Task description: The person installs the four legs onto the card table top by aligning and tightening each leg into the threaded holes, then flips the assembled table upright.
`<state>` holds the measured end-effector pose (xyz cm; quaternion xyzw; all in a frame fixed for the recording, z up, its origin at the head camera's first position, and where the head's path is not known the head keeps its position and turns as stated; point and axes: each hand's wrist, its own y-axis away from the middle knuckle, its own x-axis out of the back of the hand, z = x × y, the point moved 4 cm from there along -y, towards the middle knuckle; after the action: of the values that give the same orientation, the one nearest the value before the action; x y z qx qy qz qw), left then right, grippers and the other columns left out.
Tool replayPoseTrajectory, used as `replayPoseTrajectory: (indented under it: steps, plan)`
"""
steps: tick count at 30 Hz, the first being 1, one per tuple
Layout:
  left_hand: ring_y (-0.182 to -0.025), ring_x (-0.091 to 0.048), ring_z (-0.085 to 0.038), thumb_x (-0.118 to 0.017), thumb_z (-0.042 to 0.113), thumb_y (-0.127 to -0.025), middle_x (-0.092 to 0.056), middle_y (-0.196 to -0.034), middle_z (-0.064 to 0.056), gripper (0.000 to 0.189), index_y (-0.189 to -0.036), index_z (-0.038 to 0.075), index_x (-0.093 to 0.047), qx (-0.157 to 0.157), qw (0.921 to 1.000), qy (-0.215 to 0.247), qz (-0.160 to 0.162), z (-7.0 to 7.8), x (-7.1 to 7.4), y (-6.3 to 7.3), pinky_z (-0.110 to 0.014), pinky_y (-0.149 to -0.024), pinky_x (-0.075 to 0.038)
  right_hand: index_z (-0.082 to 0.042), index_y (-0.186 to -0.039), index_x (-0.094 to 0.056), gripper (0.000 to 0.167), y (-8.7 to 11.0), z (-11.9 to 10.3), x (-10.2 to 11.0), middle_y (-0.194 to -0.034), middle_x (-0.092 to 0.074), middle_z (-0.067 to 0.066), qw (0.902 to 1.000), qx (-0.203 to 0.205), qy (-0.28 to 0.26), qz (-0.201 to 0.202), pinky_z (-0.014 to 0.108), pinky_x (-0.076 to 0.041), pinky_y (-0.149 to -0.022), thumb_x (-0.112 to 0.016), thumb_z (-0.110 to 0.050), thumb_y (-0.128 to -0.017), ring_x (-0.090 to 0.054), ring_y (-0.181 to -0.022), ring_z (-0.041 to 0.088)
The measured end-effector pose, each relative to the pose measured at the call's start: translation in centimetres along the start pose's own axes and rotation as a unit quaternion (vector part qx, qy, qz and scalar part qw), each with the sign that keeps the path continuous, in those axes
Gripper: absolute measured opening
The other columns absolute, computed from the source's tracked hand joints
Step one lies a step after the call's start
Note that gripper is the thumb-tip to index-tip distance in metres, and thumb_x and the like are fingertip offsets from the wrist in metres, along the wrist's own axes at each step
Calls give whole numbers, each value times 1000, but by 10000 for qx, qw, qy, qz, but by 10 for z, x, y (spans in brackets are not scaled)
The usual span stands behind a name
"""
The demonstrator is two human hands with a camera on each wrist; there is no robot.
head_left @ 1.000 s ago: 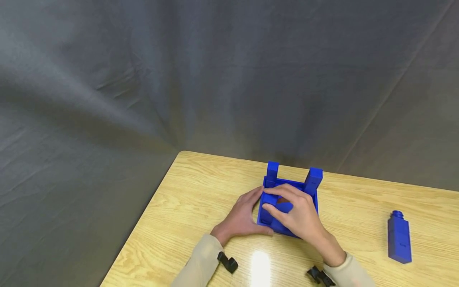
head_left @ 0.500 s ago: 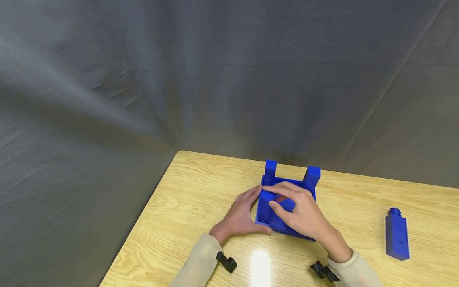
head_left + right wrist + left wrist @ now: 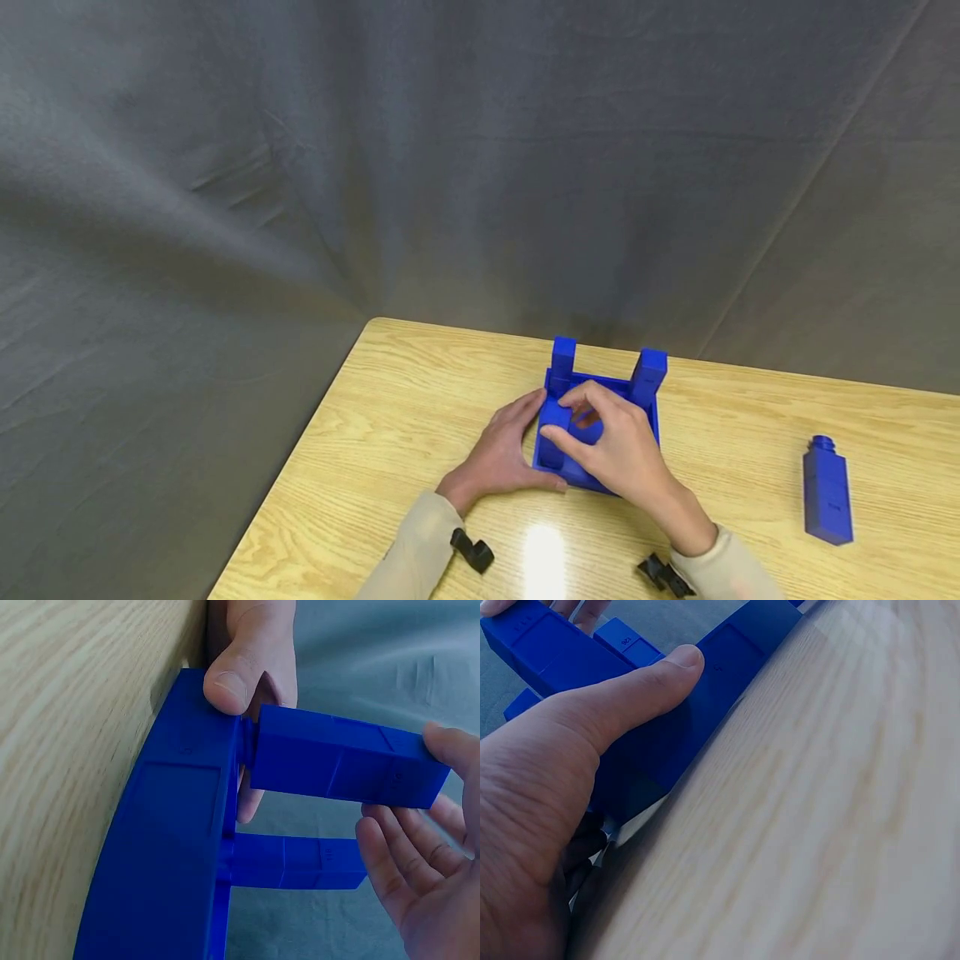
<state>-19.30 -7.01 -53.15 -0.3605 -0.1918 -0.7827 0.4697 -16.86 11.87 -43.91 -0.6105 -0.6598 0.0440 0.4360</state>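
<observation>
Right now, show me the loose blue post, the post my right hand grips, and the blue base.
Loose blue post [image 3: 827, 493]: head view, middle of its side.
Gripped blue post [image 3: 341, 763]: right wrist view, mid-length on its side.
Blue base [image 3: 174, 817]: right wrist view, outer side wall.

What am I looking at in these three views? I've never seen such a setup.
No machine here: a person works bare-handed. The wide picture comes from a camera worn on the head; the close ones from a camera on each wrist. On the wooden table sits a shallow blue base, with a far-left post and a far-right post standing on it. The left hand holds its near-left corner, where the right hand pinches a third post. A loose post lies to the right.
</observation>
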Motion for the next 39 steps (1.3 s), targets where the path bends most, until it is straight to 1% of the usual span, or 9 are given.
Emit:
replayPoseTrajectory:
  steps: [4,8,12,17,21,25,33,36,39]
  plan:
    - [-167,-29,-34,-98,60,-79,-23,-184,5,135,-180,23,-17,13,10000,-17,-20,-1,0,0,-65,-131,-30,-12,-127,-82,47,-1,-2,1,-102,-75,-7,9993,306,113,-185,31,-62,-66,-98,-11,-83,-71,-80,10]
    - [-167,-28,-34,-98,61,-79,-21,-184,7,136,-180,25,-15,59,10000,7,-68,-3,-1,0,-65,-131,-30,-16,-129,-84,41,-1,-3,6,-104,-73,-10,9979,391,177,-477,34,-62,-68,-94,-14,-89,-72,-85,11]
    - [-167,-29,-33,-97,63,-78,-22,-184,7,135,-180,25,-17,91,9999,-20,-54,-3,-2,-1,-63,-131,-31,-21,-138,-80,42,-1,0,12,-112,-73,-12,9953,412,129,-866,34,-59,-71,-85,-14,-97,-70,-89,10]
    - [-167,-29,-33,-98,62,-77,-21,-184,8,136,-180,26,-17,141,9999,2,-59,-4,-2,-1,-62,-132,-31,-18,-140,-79,42,-1,3,17,-116,-72,-11,9927,509,-39,-1094,33,-58,-73,-81,-9,-99,-69,-91,12]
    - [-167,-28,-34,-98,62,-77,-22,-184,6,137,-180,24,-16,118,9999,-2,-54,-4,-2,-1,-64,-132,-30,-16,-134,-80,38,-2,3,15,-111,-74,-12,9940,308,90,-1046,38,-64,-78,-86,-12,-96,-73,-94,13]
    - [-166,-29,-35,-98,61,-78,-23,-184,5,136,-180,22,-17,49,10000,-23,-27,-2,-1,0,-65,-130,-31,-19,-122,-78,33,-2,2,12,-104,-72,-13,9950,11,393,-915,39,-65,-80,-93,-20,-92,-73,-93,11]
    - [-166,-31,-35,-97,61,-80,-24,-183,5,135,-180,20,-17,12,10000,-59,-10,-1,-1,0,-64,-130,-32,-20,-100,-66,38,-1,0,8,-93,-71,-8,9973,-210,586,-382,34,-65,-73,-100,-22,-83,-75,-83,14]
    - [-165,-31,-36,-97,60,-80,-25,-183,4,134,-180,19,-17,-4,10000,-51,-18,-1,-1,-1,-65,-130,-32,-19,-104,-68,39,-1,0,7,-94,-71,-7,9961,-369,653,-464,34,-63,-72,-100,-28,-84,-74,-83,14]
    - [-166,-30,-36,-97,60,-80,-24,-184,3,134,-180,18,-17,6,10000,-22,-45,-2,0,0,-65,-130,-31,-18,-126,-70,46,-1,0,5,-103,-71,-7,9930,-528,609,-861,36,-63,-78,-94,-35,-91,-73,-93,15]
